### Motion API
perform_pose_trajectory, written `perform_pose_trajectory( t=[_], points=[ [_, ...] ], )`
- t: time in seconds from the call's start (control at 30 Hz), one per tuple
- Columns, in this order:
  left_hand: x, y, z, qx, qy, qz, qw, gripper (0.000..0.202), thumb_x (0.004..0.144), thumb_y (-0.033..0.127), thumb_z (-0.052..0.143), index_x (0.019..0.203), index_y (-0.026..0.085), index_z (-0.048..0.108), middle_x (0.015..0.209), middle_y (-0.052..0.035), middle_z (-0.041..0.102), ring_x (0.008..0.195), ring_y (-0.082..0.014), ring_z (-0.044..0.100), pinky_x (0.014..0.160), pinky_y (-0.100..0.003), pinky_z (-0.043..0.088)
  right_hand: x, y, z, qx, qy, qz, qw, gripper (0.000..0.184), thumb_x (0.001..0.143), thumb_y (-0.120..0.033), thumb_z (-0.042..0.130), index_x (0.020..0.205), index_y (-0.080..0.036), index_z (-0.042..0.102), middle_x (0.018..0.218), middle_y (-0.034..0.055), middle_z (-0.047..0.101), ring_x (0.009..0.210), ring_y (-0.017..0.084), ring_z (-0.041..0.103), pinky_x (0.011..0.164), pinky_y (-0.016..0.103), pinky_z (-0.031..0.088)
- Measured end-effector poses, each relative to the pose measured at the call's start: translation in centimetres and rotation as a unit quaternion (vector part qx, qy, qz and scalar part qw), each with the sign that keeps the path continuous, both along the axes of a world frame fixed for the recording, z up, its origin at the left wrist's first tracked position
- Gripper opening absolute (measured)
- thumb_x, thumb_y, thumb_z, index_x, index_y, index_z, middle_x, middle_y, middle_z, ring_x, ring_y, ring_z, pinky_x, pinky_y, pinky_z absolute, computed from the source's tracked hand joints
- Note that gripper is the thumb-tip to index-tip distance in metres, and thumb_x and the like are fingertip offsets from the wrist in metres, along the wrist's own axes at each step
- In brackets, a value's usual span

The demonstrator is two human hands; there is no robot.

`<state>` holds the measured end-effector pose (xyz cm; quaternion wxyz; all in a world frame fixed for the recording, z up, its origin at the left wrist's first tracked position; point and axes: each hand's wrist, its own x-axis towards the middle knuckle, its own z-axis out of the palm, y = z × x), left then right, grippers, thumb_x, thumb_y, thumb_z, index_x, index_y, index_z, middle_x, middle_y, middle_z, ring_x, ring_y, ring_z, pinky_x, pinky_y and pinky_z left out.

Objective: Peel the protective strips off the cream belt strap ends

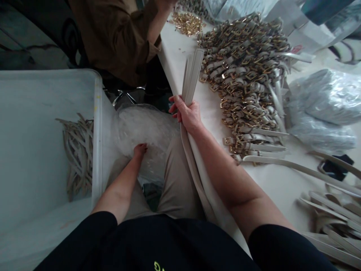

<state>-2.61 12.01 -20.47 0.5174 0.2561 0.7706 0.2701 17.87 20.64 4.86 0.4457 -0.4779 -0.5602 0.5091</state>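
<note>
My right hand [187, 113] is closed around a bundle of long beige straps [192, 73] at the table's left edge; the straps stick up past my fingers and hang down beside my thigh. My left hand [140, 149] reaches down into a crumpled clear plastic bag [146, 128] between my knees; only the fingertips show, curled against the plastic, and I cannot make out whether they hold anything.
A big heap of beige straps with gold buckles [245, 71] covers the white table [270, 180]. Loose long straps [332, 210] lie at the right. A white plastic bin [96, 113] on my left holds short strap pieces [79, 150]. A person in a brown sleeve [121, 37] works ahead, near gold buckles [187, 22].
</note>
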Motion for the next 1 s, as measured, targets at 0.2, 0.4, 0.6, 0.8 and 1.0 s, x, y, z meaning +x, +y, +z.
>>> perform_pose_trajectory(
  t=[0.2,0.4,0.6,0.8,1.0],
  points=[
    [-0.8,-2.8,2.9,0.088,-0.022,0.070,0.993,0.018,0.089,0.034,0.056,0.087,0.017,0.059,0.087,-0.0120,0.070,0.077,-0.0186,0.069,0.071,-0.029,0.053,-0.1,0.2,-0.2,0.008,0.007,0.002,1.000,0.052,0.092,-0.066,0.058,0.100,-0.015,0.067,0.065,-0.0047,0.064,0.043,0.003,0.047,0.052,0.016,0.049],
    [-2.2,-7.6,7.8,0.185,0.015,0.066,0.980,0.031,0.067,0.049,0.071,0.070,0.019,0.063,0.070,-0.0011,0.063,0.082,-0.0224,0.063,0.076,-0.030,0.049,-0.3,0.3,-0.3,0.021,0.020,0.001,1.000,0.047,0.091,-0.062,0.063,0.095,-0.015,0.067,0.064,-0.0049,0.064,0.039,0.003,0.044,0.049,0.016,0.049],
    [-2.8,-8.6,13.8,0.295,-0.061,0.128,0.945,0.026,0.063,0.043,0.071,0.070,0.020,0.062,0.073,-0.0013,0.067,0.078,-0.0197,0.065,0.080,-0.031,0.050,-0.3,0.4,0.0,0.013,0.019,0.002,1.000,0.036,0.094,-0.050,0.065,0.090,-0.014,0.069,0.062,-0.0044,0.064,0.038,0.003,0.043,0.047,0.016,0.048],
    [-2.6,-8.4,20.9,0.350,-0.138,0.128,0.918,0.027,0.065,0.040,0.074,0.074,0.019,0.060,0.065,0.0008,0.068,0.062,-0.0161,0.066,0.071,-0.031,0.055,-1.9,-2.4,2.2,-0.065,-0.008,0.073,0.995,0.028,0.097,-0.032,0.062,0.081,-0.011,0.070,0.053,-0.0058,0.057,0.036,0.003,0.039,0.044,0.016,0.044],
    [-2.7,-9.4,23.8,0.399,-0.111,0.064,0.908,0.028,0.067,0.039,0.078,0.080,0.018,0.063,0.062,0.0044,0.063,0.053,-0.0122,0.059,0.059,-0.026,0.053,-6.9,-7.5,3.3,-0.182,-0.063,0.318,0.928,0.034,0.093,-0.040,0.070,0.081,-0.008,0.073,0.044,-0.0049,0.054,0.036,0.004,0.039,0.041,0.017,0.047]
  ],
)
